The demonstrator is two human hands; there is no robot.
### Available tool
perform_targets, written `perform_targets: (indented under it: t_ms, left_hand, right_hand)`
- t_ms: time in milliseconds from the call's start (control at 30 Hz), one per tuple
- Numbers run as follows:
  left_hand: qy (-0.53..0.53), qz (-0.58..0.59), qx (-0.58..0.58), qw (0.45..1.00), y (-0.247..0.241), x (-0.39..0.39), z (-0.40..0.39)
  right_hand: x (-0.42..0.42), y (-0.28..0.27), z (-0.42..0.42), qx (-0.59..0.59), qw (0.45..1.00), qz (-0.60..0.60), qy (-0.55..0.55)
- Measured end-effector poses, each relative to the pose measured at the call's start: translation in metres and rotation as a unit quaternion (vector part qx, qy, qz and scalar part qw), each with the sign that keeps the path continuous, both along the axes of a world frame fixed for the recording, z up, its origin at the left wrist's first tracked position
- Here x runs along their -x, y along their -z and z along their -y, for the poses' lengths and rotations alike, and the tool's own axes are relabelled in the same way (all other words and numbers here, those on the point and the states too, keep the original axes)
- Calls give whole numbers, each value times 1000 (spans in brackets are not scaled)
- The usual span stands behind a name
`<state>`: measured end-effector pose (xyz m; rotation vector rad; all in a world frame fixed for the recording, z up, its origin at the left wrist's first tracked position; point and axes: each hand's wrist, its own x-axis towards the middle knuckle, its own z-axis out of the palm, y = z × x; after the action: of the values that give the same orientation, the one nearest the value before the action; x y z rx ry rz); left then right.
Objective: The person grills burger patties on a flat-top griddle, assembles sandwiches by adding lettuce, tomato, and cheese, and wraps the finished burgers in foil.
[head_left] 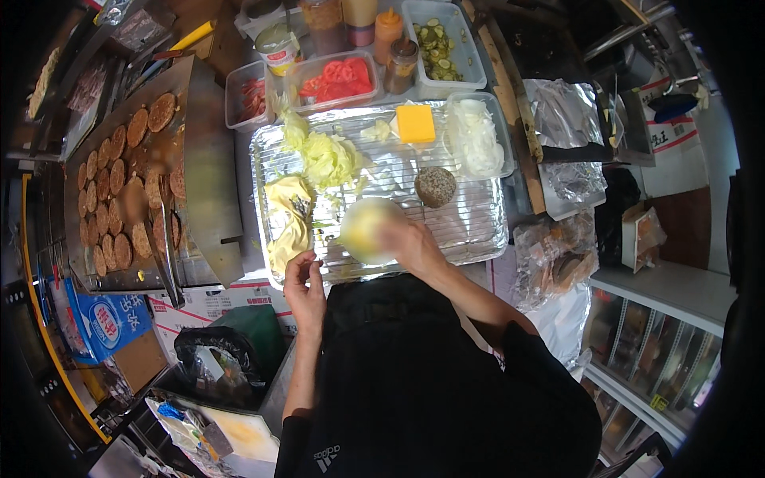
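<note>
A foil-lined tray with a wire rack (478, 239) lies before me. My right hand (412, 245) is at a round, pale yellow item (367, 230) near the tray's front edge; blur hides its fingertips and what the item is. My left hand (306, 287) is raised at the front left edge, fingers apart, with nothing seen in it. Just beyond it lies crumpled yellow wrapping paper (287, 221). Shredded lettuce (329, 158) is heaped at the back left. A seeded dark bun piece (435, 186) sits right of centre, below a stack of orange cheese slices (415, 123).
Several patties (118, 173) and metal tongs (162, 239) are on the griddle at left. Behind the tray stand tubs of sliced tomato (340, 80) and pickles (439, 51), and sauce bottles (388, 36). A tub of sliced onion (478, 140) overlaps the tray's right side. Bagged buns (559, 263) lie farther right.
</note>
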<state>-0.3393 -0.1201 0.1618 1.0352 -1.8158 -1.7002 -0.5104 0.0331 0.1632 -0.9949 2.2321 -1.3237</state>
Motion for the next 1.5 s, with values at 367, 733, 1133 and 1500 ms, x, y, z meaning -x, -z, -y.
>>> perform_targets:
  t_ms: [367,733,1133,1500]
  left_hand:
    - [6,47,33,998,5,-5,-1]
    - [25,18,12,999,13,4,-11]
    - [34,64,48,996,5,5,-13]
    - [43,63,57,995,6,12,-18]
  right_hand:
    - [24,2,-11,-46,995,-92,5]
    - [179,9,-102,-140,932,-129,310]
    - [186,5,-98,-304,907,-161,243]
    - [194,-1,-106,-144,939,-131,282]
